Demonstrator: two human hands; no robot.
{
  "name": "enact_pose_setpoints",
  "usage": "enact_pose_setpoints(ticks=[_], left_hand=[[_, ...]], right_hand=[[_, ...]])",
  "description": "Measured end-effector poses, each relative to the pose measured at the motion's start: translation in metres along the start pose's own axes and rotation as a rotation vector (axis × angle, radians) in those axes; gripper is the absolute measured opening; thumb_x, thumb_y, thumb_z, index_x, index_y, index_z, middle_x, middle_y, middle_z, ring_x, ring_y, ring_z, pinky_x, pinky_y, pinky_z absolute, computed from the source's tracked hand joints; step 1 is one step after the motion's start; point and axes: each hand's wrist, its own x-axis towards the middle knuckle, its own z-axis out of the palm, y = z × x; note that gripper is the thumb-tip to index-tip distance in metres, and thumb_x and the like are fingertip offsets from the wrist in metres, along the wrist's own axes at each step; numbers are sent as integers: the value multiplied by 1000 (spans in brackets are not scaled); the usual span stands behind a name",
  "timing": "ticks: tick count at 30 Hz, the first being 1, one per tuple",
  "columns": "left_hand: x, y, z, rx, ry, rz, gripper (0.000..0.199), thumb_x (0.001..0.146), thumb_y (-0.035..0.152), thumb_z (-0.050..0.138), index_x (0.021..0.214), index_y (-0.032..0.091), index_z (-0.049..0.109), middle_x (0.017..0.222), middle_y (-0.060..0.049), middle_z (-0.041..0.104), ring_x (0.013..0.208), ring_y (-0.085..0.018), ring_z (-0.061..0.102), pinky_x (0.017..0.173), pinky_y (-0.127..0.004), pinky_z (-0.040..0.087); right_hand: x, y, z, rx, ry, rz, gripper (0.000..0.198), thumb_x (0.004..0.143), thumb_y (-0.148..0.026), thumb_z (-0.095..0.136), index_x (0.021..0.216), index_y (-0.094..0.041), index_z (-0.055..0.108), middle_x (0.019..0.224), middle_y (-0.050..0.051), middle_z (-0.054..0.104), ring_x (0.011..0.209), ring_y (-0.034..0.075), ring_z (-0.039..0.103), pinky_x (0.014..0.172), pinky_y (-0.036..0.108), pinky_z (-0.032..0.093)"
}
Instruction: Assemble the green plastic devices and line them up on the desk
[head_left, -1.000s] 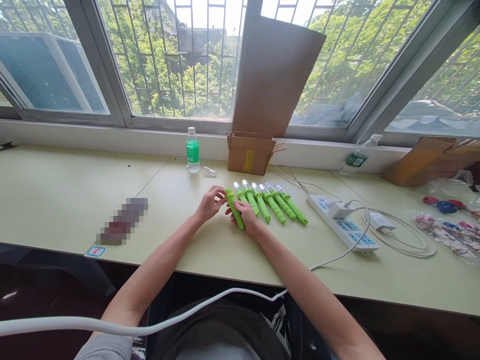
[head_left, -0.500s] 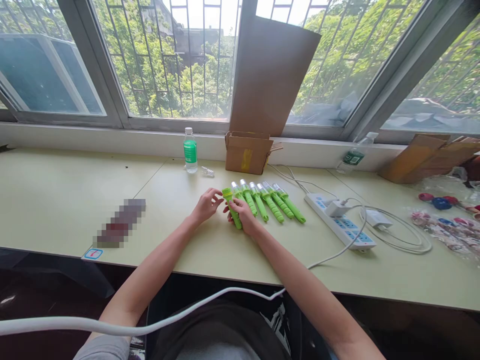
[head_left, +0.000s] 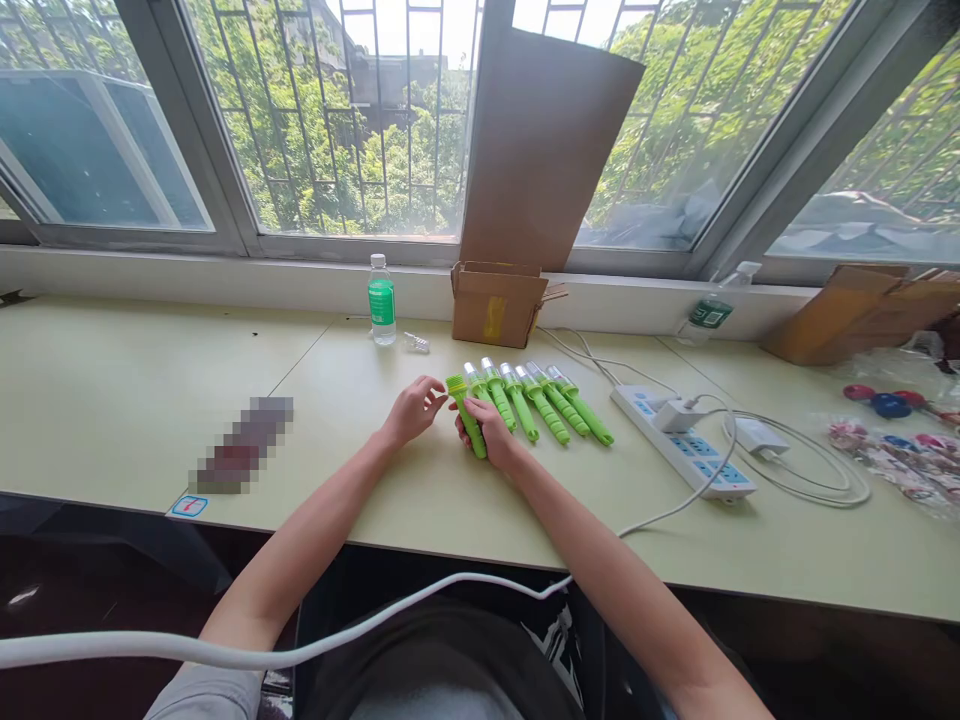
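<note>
A white cable (head_left: 420, 603) runs across my lap, nearest to me, below the edge of the pale green surface (head_left: 135, 390). Above it my two forearms reach forward and meet near the middle. My right hand (head_left: 491, 432) is curled around the lower handle of a green brush (head_left: 466, 415), which lies on the surface with its bristle end pointing away from me. My left hand (head_left: 411, 408) sits just to the left of it, fingers loosely bent, fingertips at the brush's head; I cannot tell whether they actually pinch it. Just right of my right hand lies a row of similar green brushes (head_left: 551, 402) with clear caps, side by side and slanted. Further right is a white power strip (head_left: 694, 452) with a plugged-in charger. Far back by the window ledge stand a water bottle (head_left: 382, 300) and a small open cardboard box (head_left: 496, 303).
</note>
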Motion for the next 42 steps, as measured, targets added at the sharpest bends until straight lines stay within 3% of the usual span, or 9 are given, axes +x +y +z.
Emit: enact_pose_setpoints(ticks=[4,6,11,20,27,34,36,38,42], left_hand=[[4,-21,-4,128,34,-39,6,87,24,49,83,21,51,83,-2,57,71,-13,58,60,-26,51],[9,-30,-5,271,53,-91,4,85,20,49,82,20,52,87,-5,58,83,-18,57,69,-31,50],[26,-45,-1,587,-115,-236,20,84,28,51,100,17,54,112,-13,54,107,-27,50,90,-41,42],[60,-70,10,702,-197,-276,36,88,26,37,120,14,48,128,-16,48,120,-30,43,102,-45,31],[88,-88,15,716,-257,-328,59,78,8,36,137,15,33,149,-11,28,138,-25,22,112,-47,16],[103,-89,8,803,-197,-302,60,77,11,42,137,14,32,132,-17,45,127,-30,36,103,-45,28],[104,-91,3,826,-243,-286,68,72,9,49,137,15,32,137,-17,40,130,-31,31,105,-45,25],[103,-95,-2,831,-362,-326,62,70,8,50,131,17,41,136,-17,41,129,-32,32,107,-50,20],[95,-102,-21,804,-432,-363,47,69,6,49,114,18,57,115,-15,57,113,-31,48,98,-47,33]], right_hand=[[2,1,0,-3,-12,15,34,77,-49,54,88,-17,58,55,0,54,40,10,44,36,22,32],[2,1,0,-14,-12,26,35,77,-49,55,90,-17,58,55,-1,54,39,10,44,35,22,32],[2,1,0,-12,-10,25,36,77,-49,55,91,-16,57,55,-1,54,40,10,44,35,21,32],[-1,1,1,21,-10,1,36,78,-47,55,94,-15,58,55,-1,53,39,10,43,35,22,31],[1,4,0,46,-6,18,37,77,-48,56,96,-16,58,55,-1,52,40,10,42,36,22,31],[0,3,1,55,-6,24,38,77,-49,56,95,-16,58,55,-2,52,39,9,42,36,22,31],[-1,2,1,53,-8,24,37,76,-48,56,94,-16,58,55,-2,53,40,9,43,36,22,31],[-1,1,1,47,-2,31,37,76,-49,56,93,-16,58,55,-1,53,40,10,43,36,22,31],[-1,1,1,39,-4,37,36,77,-49,56,92,-17,57,55,-2,52,40,10,43,37,22,31]])
